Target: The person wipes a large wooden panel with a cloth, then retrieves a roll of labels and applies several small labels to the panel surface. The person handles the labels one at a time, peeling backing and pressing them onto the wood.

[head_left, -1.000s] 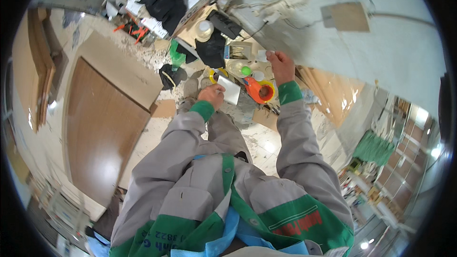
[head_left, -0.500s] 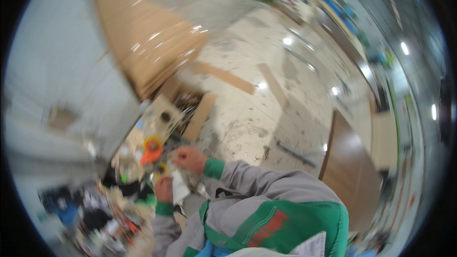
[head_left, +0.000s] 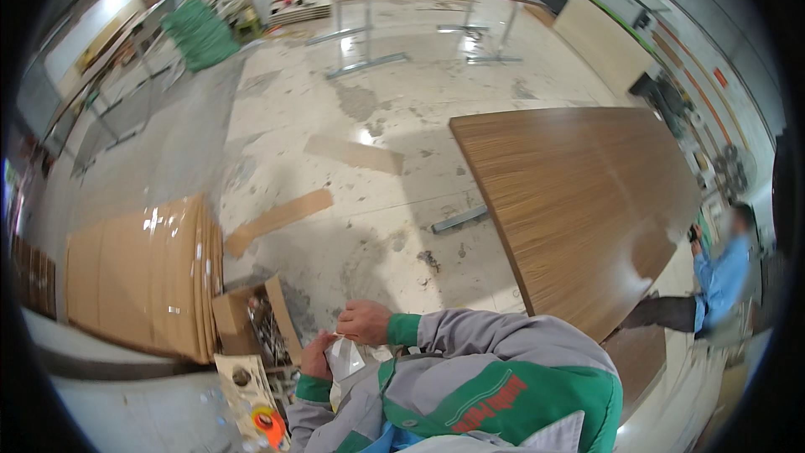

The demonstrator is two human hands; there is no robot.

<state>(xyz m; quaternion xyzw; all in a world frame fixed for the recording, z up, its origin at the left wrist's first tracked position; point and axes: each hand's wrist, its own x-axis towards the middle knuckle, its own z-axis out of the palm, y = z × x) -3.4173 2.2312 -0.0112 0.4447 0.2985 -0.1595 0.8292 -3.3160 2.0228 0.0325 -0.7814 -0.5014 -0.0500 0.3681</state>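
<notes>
In front of my chest, a small shiny white sheet or bag [head_left: 345, 359] hangs between my hands; whether it is paper or plastic I cannot make out. My left hand [head_left: 315, 356] is closed at its left edge, thumb and fingers pinched near the top. Just above and to the right, my right hand [head_left: 364, 322] has its fingers curled, its tips meeting the sheet's upper edge beside the left fingertips. Below and left, an orange and yellow roll of tape [head_left: 268, 426] lies on a cluttered light wooden board [head_left: 248, 376].
An open cardboard box [head_left: 235, 323] with metal pieces stands past my left hand, beside wrapped flat cardboard [head_left: 138, 273]. A brown tabletop [head_left: 579, 193] is at the right; a person in blue [head_left: 721, 273] is beyond it. Cardboard strips [head_left: 281, 220] lie on the floor.
My view has swung from the cluttered work surface at left towards the floor and brown tabletop. My hands have come together at the white sheet's upper edge.
</notes>
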